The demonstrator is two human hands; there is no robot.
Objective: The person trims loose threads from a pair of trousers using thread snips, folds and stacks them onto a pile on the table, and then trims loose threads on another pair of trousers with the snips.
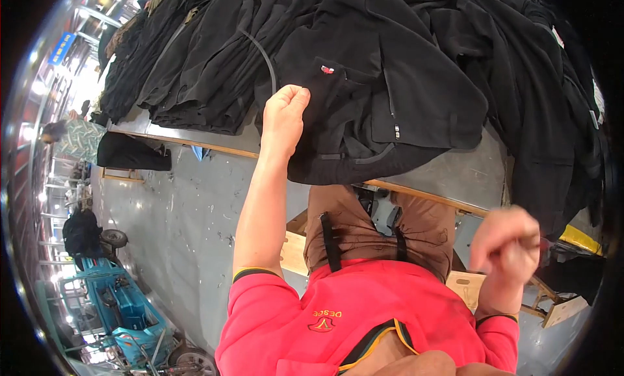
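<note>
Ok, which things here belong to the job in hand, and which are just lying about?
Job in hand:
black garment at the left hand
worktable beneath
probably the heaped garments

Lying about, it seems:
teal cart
yellow strip

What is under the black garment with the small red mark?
The grey tabletop with a wooden edge shows beside the black garment and seems to support it; anything fully beneath is covered.

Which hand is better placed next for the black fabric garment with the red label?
Probably the left hand: it is at the garment, while the right hand is off it.
</note>
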